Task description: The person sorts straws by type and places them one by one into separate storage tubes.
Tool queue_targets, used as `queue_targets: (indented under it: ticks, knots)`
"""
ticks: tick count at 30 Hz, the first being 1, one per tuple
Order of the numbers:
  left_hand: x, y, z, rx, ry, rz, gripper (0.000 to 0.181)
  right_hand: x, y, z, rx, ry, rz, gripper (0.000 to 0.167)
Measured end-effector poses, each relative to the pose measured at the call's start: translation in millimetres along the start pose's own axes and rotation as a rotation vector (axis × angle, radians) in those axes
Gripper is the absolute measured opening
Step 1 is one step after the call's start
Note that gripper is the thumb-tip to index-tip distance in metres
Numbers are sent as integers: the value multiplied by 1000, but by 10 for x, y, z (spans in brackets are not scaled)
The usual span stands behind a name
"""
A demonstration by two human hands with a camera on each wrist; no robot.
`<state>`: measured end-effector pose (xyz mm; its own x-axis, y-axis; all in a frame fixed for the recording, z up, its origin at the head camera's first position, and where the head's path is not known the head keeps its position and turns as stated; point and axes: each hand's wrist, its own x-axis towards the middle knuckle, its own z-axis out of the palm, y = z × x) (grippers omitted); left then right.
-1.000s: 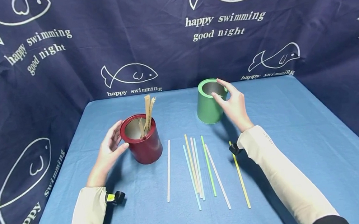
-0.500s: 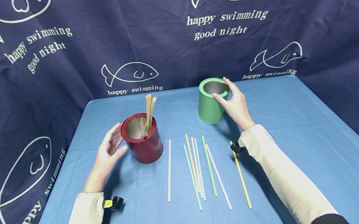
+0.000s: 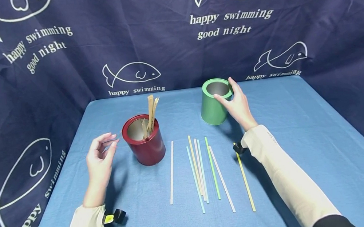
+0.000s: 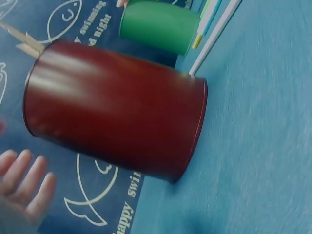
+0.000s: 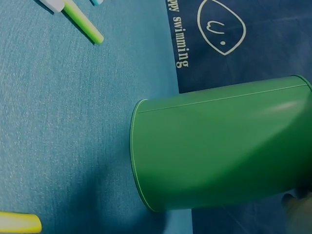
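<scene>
A dark red can [image 3: 148, 149] stands upright on the blue cloth, with several light-brown flat strips [image 3: 150, 113] poking out of its mouth. Left of it, my left hand [image 3: 99, 158] hovers apart from the can, fingers loosely bent and holding nothing. In the left wrist view, those fingers [image 4: 29, 180] show beside the red can [image 4: 117, 109]. Farther back stands a green can [image 3: 213, 108], its visible inside bare metal. My right hand [image 3: 238, 106] is at its rim, thumb at the front and a finger at the right, spread wide. Most of that hand is outside the right wrist view.
Several thin straw-like sticks [image 3: 196, 174] in pale blue, pink, yellow and green lie lengthwise between the cans. A yellow stick [image 3: 246, 187] lies apart, under the right forearm. A dark blue fish-print curtain [image 3: 175, 48] rises behind the blue-covered table [image 3: 302, 134].
My left hand has come away from the red can, moving left and slightly toward me. My right hand's finger has spread a little farther right along the green rim. Both cans stay in place.
</scene>
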<state>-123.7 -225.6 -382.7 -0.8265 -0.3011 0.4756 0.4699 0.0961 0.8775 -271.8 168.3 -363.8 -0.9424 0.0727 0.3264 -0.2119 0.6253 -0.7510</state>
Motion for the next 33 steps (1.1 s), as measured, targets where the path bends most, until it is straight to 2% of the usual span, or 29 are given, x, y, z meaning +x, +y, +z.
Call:
queue_targets:
  ticks: [2,4,6,9,12,16,22,26,33]
  knots:
    - [-11,30,19,-28,71,-13,17,1,-3,4,0,-5,3,85]
    - [-29,55,37,-47,117,-32,16,-2,-11,4,-1,-11,6,86]
    - [-54,77,55,-46,137,-57,19,-4,-15,7,-1,-14,8,87]
    - [-95,104,85,-24,131,-91,21,4,-15,14,-4,-15,8,88]
    - [-136,128,117,11,105,-118,19,17,-8,25,-5,-14,9,89]
    - [-187,162,155,73,69,-160,4,29,-8,34,-5,-20,25,93]
    - [-256,211,224,80,10,-228,7,41,-25,50,-14,-20,54,98]
    - [-302,240,272,81,-69,-254,10,47,-31,69,-15,-21,76,99]
    - [-347,285,366,187,-238,-229,13,51,-39,97,-13,-26,93,101]
